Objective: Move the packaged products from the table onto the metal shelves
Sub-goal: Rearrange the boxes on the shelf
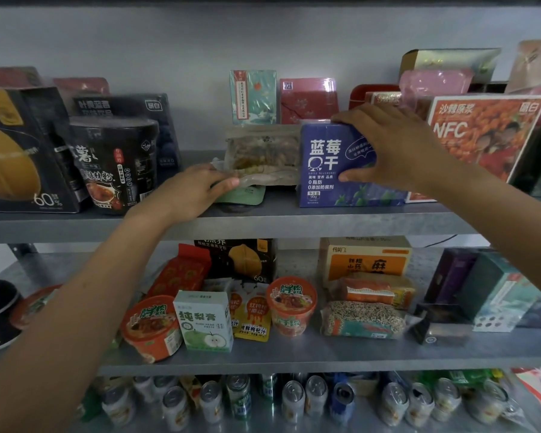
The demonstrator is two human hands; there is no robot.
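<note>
Seating blue box on upper shelf | right hand fingers wrapped round its top and side | left hand fingers flat on clear pouch | risk: box may crowd pouch, sliding it off the front edge, or tip forward.

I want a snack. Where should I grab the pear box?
I'd grip the pear box by its top, coming from the front and above: it stands upright at the shelf edge, while a cup and pouch crowd its sides.
</note>
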